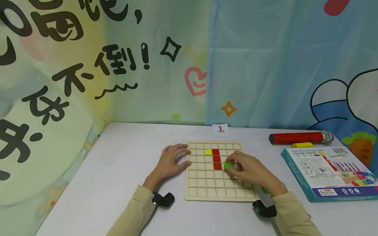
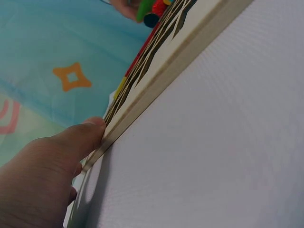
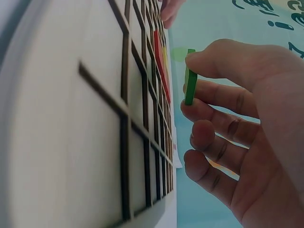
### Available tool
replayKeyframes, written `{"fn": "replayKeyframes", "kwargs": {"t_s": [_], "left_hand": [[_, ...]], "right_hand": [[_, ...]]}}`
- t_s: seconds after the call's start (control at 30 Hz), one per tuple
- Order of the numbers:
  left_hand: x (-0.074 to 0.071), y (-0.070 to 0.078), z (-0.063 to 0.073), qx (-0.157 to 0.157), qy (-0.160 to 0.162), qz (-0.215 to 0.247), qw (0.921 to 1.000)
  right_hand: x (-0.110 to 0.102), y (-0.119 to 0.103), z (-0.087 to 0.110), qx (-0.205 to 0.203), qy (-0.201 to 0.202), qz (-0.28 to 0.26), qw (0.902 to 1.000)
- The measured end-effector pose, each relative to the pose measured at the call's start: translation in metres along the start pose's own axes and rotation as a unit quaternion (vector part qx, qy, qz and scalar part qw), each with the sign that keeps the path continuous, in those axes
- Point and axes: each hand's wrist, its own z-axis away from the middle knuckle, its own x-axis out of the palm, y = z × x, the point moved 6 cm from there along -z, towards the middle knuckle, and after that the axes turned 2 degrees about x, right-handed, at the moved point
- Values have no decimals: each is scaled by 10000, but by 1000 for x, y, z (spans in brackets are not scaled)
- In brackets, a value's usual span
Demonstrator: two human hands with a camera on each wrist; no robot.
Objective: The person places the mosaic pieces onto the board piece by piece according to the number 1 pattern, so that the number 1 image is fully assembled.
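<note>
A wooden grid board (image 1: 203,193) lies on the white table. My left hand (image 1: 172,160) rests at its left side, thumb (image 2: 90,133) and fingertips touching the edge. My right hand (image 1: 251,167) pinches a small green tile (image 3: 191,83) between thumb and fingertips, held over the board's grid in the right wrist view. On the board, a column of red squares (image 1: 217,159) stands in the upper middle, with a yellow piece (image 1: 208,151) just left of its top. Another green piece (image 1: 265,190) is partly hidden beneath my right wrist.
A small pattern card (image 1: 220,129) lies behind the board. To the right are a flat boxed set (image 1: 333,173), a red glittery tube (image 1: 298,137) and a yellow piece (image 1: 302,145) in front of the tube. A printed curtain (image 1: 251,65) hangs behind the table.
</note>
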Motion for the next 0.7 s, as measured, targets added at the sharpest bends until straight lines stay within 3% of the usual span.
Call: {"fn": "replayKeyframes", "kwargs": {"t_s": [0.7], "left_hand": [[-1,1,0,-13,-13,42,10000]], "right_hand": [[18,-35,-16,-666,-219,-78,9975]]}}
